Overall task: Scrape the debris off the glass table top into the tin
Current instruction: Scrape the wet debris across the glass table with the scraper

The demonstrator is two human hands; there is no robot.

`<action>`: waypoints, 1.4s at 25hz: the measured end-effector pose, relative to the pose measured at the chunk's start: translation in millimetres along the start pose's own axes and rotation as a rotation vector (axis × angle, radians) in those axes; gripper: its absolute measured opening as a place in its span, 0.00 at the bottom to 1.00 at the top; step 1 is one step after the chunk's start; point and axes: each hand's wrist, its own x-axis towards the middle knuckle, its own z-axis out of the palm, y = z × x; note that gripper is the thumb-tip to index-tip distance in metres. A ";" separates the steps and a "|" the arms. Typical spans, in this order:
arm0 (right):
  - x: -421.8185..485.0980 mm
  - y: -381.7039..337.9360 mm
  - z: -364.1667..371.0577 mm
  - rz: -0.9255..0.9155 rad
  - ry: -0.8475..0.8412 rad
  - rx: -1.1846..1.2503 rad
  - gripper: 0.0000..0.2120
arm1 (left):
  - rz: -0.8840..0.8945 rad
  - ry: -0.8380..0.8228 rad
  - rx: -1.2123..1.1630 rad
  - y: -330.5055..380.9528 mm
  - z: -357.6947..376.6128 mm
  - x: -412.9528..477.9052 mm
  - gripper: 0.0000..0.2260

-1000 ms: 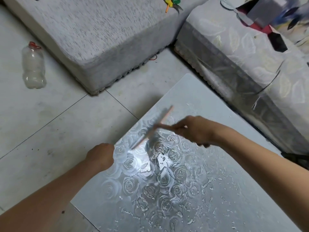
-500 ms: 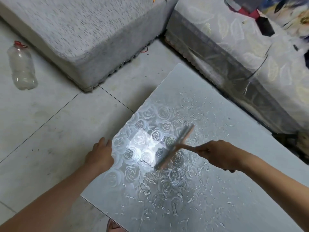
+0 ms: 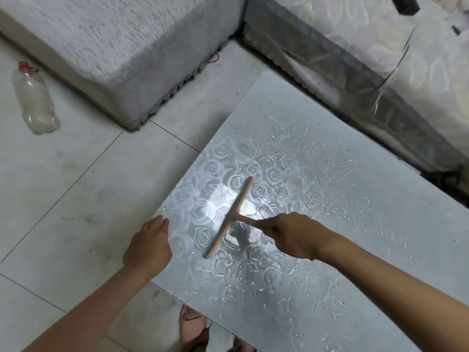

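Grips the thin handle of a pinkish T-shaped scraper [image 3: 232, 214] in the right hand [image 3: 289, 235], fingers curled round it, forefinger laid along the shaft toward 10 o'clock. Sets the long blade on the glass table top [image 3: 291, 102], slanting from 1 o'clock down to 7 o'clock across the etched rose pattern, right at the bright patch of glare. Rests the left hand [image 3: 148, 247] at the pane's 9 o'clock edge, fingers together and fairly straight, pointing toward 12 o'clock, clasping nothing; thumb out of sight. Near the blade's lower end, yet apart from it.

Pale curled debris [image 3: 291, 146] strewn over the glass from 12 o'clock of the blade round through 3 to 6 o'clock. Far fewer bits from 9 to 11 o'clock, with the roses plain to see there.

Off the table at 11 o'clock, a grey upholstered block [image 3: 114, 34]. At 1 o'clock, a sofa under a floral cover [image 3: 380, 59], running close along the pane's far edge. Well out at 9 o'clock on the pale floor tiles [image 3: 76, 186], a clear plastic bottle [image 3: 35, 102] with a red ring at its neck, lying on its side. At 6 o'clock, partly under the pane's near edge, a pink slipper [image 3: 193, 329].
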 end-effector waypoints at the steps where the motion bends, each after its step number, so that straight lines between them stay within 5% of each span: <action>1: -10.8 8.0 -1.6 0.046 -0.036 0.029 0.23 | 0.000 -0.012 0.001 2.7 1.5 -4.2 0.25; 6: -37.6 10.7 0.8 0.048 0.028 -0.089 0.23 | -0.028 -0.052 0.025 15.6 9.9 -17.6 0.25; 11: -1.8 -35.8 28.9 -0.093 0.038 0.077 0.14 | -0.103 0.013 -0.044 28.9 21.3 -26.3 0.27; 20: -85.2 77.1 64.2 0.048 0.199 0.111 0.12 | -0.112 0.012 -0.110 60.3 43.1 -56.5 0.26; 24: -92.3 57.1 69.5 -0.165 0.395 0.078 0.11 | -0.132 0.024 -0.132 61.8 47.0 -66.4 0.26; 29: -32.4 -10.9 89.5 -0.262 0.265 0.072 0.15 | -0.198 0.054 -0.228 64.0 55.1 -79.2 0.24; 35: -78.4 82.2 105.9 -0.052 0.238 0.160 0.12 | -0.192 0.073 -0.285 63.5 67.4 -90.8 0.27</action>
